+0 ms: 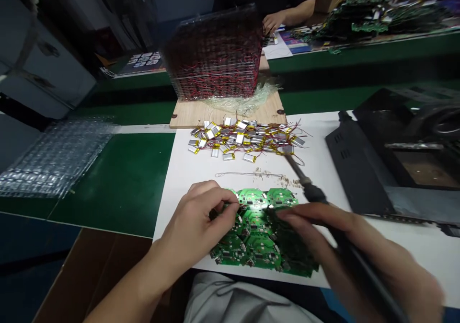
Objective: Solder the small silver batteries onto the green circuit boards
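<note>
A panel of green circuit boards [260, 253] lies on white paper close in front of me. Over its upper left part is my left hand [201, 217], thumb and forefinger pinched together near the board; what they hold is too small to make out. My right hand [362, 256], slightly blurred, grips a soldering iron [316, 193] across the fingers. The iron's metal tip points up and away, above the paper near the battery pile. The right thumb and forefinger come close to the panel's right part, which lies in shadow.
Small silver battery cells [239, 138] with red and black wires lie heaped beyond the panel. A wooden board [187, 114] bears a stack of clear trays [219, 54]. At right stands a black machine [345, 169]; at left, clear plastic trays [46, 155]. A co-worker's hand [275, 22] is opposite.
</note>
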Tool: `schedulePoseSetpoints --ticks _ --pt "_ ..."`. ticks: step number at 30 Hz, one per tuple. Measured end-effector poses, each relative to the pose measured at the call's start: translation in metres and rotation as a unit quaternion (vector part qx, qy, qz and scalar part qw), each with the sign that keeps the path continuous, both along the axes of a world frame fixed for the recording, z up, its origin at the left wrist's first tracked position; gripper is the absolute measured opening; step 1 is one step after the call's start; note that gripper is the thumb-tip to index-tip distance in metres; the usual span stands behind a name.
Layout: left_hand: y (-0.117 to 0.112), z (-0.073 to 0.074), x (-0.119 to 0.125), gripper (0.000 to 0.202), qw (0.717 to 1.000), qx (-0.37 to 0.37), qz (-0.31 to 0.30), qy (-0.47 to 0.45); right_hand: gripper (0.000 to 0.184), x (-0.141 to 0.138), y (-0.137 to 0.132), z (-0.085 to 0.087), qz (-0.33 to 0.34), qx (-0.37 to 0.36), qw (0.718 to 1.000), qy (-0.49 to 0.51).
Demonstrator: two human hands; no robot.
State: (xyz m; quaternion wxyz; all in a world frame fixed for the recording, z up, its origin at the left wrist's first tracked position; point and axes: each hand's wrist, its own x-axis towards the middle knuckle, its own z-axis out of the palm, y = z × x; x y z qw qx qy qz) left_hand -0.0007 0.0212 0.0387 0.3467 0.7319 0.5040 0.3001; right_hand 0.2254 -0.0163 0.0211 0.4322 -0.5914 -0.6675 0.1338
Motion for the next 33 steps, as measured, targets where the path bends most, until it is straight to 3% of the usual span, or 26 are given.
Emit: schedulePoseSetpoints --ticks 2,4,9,15,20,24,29,33 --pt "-0.001 0.003 0.003 0.01 1.0 0.018 -0.009 0.007 0.016 -0.013 0.008 0.003 0.086 0.001 0.996 -0.004" --pt "-0.002 0.005 0.006 0.01 0.999 0.03 -0.013 0.003 0.024 -0.025 0.014 0.004 0.115 -0.012 0.993 0.026" --pt "-0.004 0.006 0.009 0.011 0.999 0.047 -0.018 -0.011 0.023 -0.038 0.015 0.003 0.108 -0.018 0.989 0.094" --pt "-0.008 0.008 0.007 0.013 0.997 -0.033 -0.019 -0.063 0.028 -0.041 0.015 0.003 0.072 -0.014 0.972 0.221" --pt "-0.011 0.009 0.013 0.01 0.989 -0.068 0.026 -0.128 0.033 -0.042 0.014 0.002 0.098 -0.038 0.945 0.309" --pt "-0.011 0.008 0.019 0.01 0.985 -0.084 0.054 -0.141 0.032 -0.04 0.011 0.0 0.099 -0.047 0.96 0.257" --pt "-0.001 0.004 0.023 0.013 0.998 -0.011 0.048 -0.034 0.028 -0.029 0.009 -0.003 0.077 0.01 0.994 0.074" --pt "0.012 -0.003 0.027 0.015 0.996 0.062 0.008 0.069 0.031 -0.015 -0.001 0.0 -0.048 -0.034 0.998 0.025"
